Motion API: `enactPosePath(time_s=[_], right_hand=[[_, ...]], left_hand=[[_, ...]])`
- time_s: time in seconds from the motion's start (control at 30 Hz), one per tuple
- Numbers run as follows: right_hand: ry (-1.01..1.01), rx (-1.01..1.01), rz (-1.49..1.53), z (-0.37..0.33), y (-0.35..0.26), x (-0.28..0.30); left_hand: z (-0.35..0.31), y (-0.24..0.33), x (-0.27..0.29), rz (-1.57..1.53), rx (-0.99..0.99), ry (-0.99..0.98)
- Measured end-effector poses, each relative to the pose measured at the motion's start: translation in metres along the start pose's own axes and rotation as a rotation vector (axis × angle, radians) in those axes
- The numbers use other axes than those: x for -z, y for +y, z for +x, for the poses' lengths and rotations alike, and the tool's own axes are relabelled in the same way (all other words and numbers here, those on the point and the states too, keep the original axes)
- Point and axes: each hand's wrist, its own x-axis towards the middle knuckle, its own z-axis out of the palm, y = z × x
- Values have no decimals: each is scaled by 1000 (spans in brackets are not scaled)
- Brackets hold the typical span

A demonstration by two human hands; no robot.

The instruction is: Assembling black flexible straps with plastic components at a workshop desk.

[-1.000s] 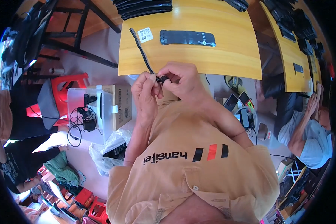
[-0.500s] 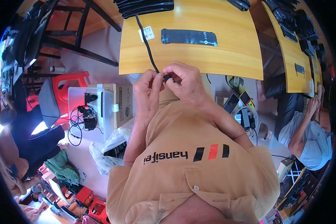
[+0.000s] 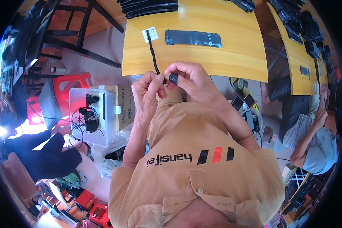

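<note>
My left hand (image 3: 147, 88) pinches the near end of a thin black cord (image 3: 153, 53) between thumb and fingers. From there the cord runs up over the table edge, and its far end lies across a small white label (image 3: 152, 35). Close against it, my right hand (image 3: 188, 78) is closed, thumb and index finger together beside the cord's near end. A black cover wraps the right thumb's tip. Whatever those right fingertips hold is hidden. Beyond both hands, a flat dark strip with pale markings (image 3: 193, 38) lies on the yellow wooden table (image 3: 231, 57).
A stack of black folded pieces (image 3: 150, 8) sits at the table's far left. On the left, a clear plastic bin (image 3: 109, 117) with cables stands by a cardboard box (image 3: 124, 104) and a red stool (image 3: 70, 79). Another person (image 3: 311, 140) sits at the right.
The cord has come nearer: its far end reached the black stack before and now rests on the label. My right thumb has turned, showing its black cover. A person at left has shifted.
</note>
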Motion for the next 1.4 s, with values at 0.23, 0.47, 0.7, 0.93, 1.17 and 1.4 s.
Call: enactPosePath(time_s=[0.23, 0.47, 0.7, 0.93, 1.17, 1.4], right_hand=[[-270, -110, -238, -2, -15, 7], [-289, 1, -81, -17, -27, -6], [-167, -222, 566, -25, -20, -7], [-34, -161, 296, -20, -1, 0], [-34, -209, 385, -21, 3, 1], [-5, 157, -259, -25, 9, 0]], left_hand=[[-7, 15, 5, 70, 53, -140], [-17, 19, 11, -228, 157, -264], [-25, 16, -3, -493, 158, -269], [-12, 10, -7, -252, 144, -226], [-12, 14, -3, 124, 140, -245], [-12, 11, -3, 177, 106, -263]])
